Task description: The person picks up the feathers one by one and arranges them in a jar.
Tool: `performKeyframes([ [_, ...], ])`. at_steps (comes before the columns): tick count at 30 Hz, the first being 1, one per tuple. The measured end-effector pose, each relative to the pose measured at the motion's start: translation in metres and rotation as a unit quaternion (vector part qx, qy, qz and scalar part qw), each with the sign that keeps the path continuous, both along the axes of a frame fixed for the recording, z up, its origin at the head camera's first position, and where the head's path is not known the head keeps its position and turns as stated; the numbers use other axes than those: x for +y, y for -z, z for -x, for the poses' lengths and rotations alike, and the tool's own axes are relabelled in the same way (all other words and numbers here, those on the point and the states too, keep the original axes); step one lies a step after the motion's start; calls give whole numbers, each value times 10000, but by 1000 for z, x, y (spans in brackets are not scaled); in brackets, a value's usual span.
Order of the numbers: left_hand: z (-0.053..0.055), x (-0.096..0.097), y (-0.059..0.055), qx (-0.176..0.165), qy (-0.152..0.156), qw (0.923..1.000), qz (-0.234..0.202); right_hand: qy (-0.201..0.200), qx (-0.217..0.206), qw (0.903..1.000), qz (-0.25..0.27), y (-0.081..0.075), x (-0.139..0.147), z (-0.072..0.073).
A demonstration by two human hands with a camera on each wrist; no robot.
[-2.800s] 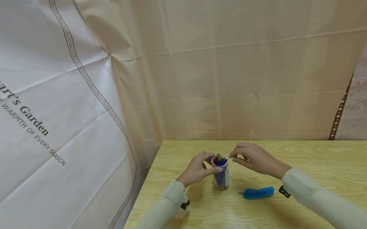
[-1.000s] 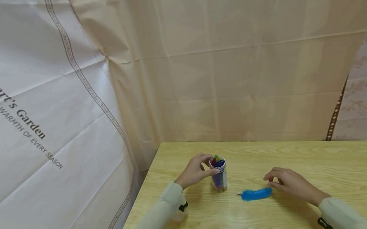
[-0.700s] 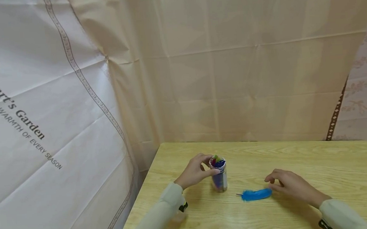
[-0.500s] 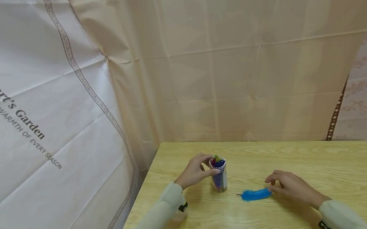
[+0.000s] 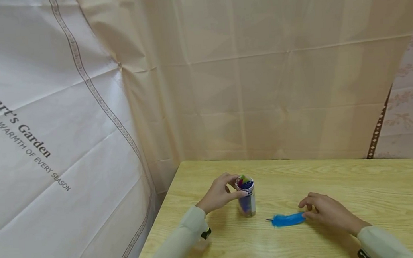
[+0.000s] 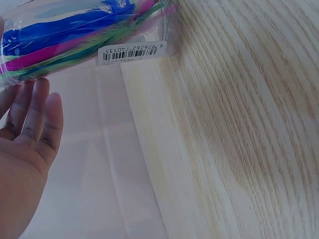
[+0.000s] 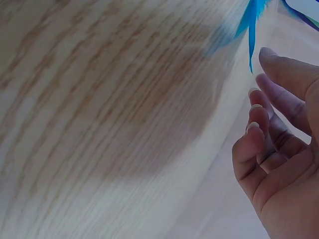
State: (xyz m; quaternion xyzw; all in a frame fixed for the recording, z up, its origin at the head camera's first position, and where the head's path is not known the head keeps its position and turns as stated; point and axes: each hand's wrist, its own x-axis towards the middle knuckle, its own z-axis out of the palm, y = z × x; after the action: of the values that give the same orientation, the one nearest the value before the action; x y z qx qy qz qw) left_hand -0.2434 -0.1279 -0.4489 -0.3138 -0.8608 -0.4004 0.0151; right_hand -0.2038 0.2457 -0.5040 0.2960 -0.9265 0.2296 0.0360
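Note:
A clear plastic jar [image 5: 247, 204] filled with blue, pink and green feathers [image 6: 65, 32] stands upright on the table. My left hand [image 5: 218, 192] grips it near the rim, thumb on the near side and fingers behind. A barcode label [image 6: 130, 52] shows low on its wall in the left wrist view. To the right of the jar, a single blue feather [image 5: 287, 219] lies flat, quill toward the jar. My right hand [image 5: 329, 212] is at the feather's right end, fingers loosely bent. In the right wrist view, the feather's tip [image 7: 251, 55] lies beside the parted thumb and forefinger.
The wood-grain table [image 5: 339, 175] reaches back to a beige cloth [image 5: 280, 100] hanging behind it. A white printed cloth [image 5: 51, 176] hangs along the left side. Dark bands [image 5: 206, 233] show at both wrists.
My right hand has moved from beside the jar's rim, right and nearer, to the blue feather's right end, its thumb now overlapping that end. My left hand keeps its hold on the jar.

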Motion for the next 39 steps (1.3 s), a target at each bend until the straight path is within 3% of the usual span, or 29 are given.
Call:
performKeyframes([
  [4, 0, 0, 1, -26, 5, 10000, 15, 21, -149, 9999, -38, 2, -2, 1],
  [27, 2, 1, 1, 14, -28, 10000, 43, -164, 25, 9997, -166, 5, -5, 0],
  [39, 0, 2, 1, -15, -47, 10000, 34, -295, -630, 9976, -71, 6, -3, 2],
])
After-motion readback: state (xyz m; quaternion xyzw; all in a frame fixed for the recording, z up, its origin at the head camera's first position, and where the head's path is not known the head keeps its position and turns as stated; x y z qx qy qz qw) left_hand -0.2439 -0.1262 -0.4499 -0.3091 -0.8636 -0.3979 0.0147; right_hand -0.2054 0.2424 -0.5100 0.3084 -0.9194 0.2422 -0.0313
